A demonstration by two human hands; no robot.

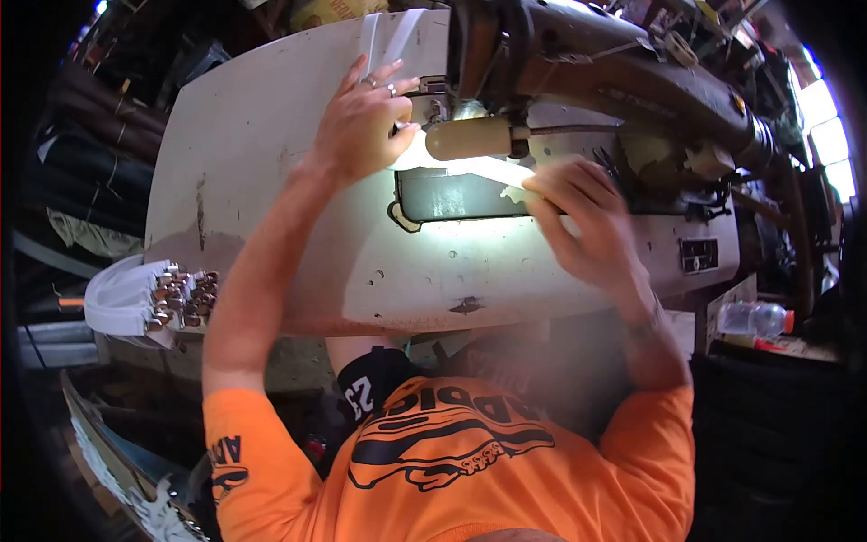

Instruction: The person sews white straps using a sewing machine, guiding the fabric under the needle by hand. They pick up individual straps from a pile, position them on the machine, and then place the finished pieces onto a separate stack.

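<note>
A white strap [492,169] runs under the lamp of a brown sewing machine [614,77], brightly lit and partly washed out. My left hand [361,126], with rings on its fingers, is at the left of the needle area. Its thumb and forefinger close on the strap while the other fingers stretch away. At the strap's right end my right hand [582,212] pinches it between thumb and fingers, slightly blurred. More white strap [404,34] lies at the table's far edge beyond my left hand. The needle is hidden behind the pale lamp [470,139].
The white, stained sewing table [244,181] has a dark machine plate [461,196] set into it. White straps with metal buckles [181,296] hang at its left edge. A plastic bottle [757,318] lies at the right. Dark rolls [104,172] stand at the left.
</note>
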